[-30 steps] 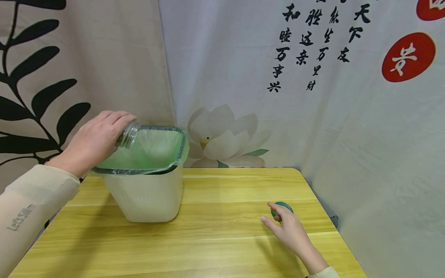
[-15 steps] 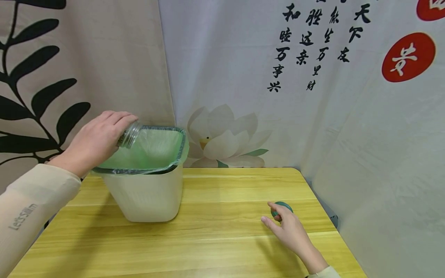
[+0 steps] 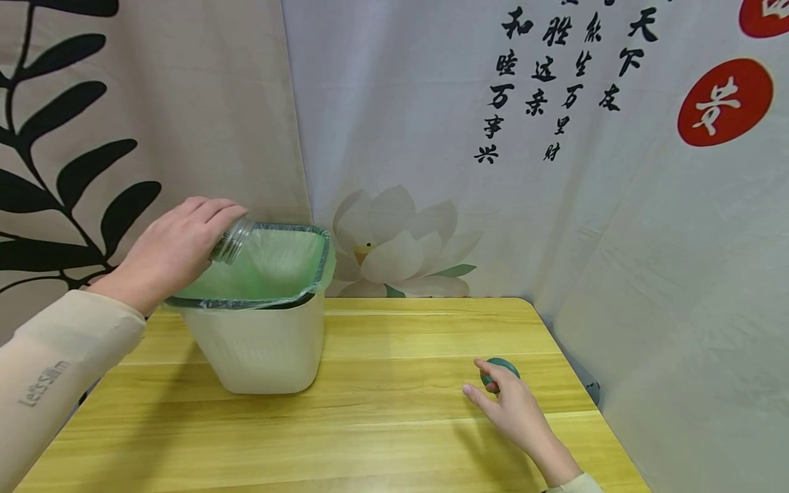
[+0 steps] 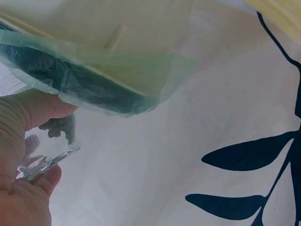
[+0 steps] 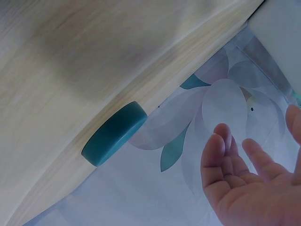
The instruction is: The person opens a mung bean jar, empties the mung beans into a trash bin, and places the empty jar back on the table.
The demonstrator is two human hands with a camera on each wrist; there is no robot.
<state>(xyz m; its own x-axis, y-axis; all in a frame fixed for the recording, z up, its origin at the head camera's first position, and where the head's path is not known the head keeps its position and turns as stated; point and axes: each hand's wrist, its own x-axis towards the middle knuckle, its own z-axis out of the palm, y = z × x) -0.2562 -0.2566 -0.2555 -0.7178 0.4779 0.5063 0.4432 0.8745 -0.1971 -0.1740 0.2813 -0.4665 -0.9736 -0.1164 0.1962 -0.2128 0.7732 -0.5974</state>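
Almost nothing has moved since the earlier frames: the left hand (image 3: 169, 250) has edged a touch rightward with its glass jar (image 3: 231, 240), the right hand (image 3: 514, 411) has stayed put. Left hand grips the jar around its body, tipped mouth-down, threaded neck over the near-left rim of the bin (image 3: 261, 349). Bin stands on the left part of the table (image 3: 394, 424), lined with a green bag (image 3: 277, 263) folded over the rim. Right hand rests on the table at right, fingers loosely spread and holding nothing, fingertips just beside a teal lid (image 3: 502, 366) lying flat near the table's right edge. Printed curtains behind.
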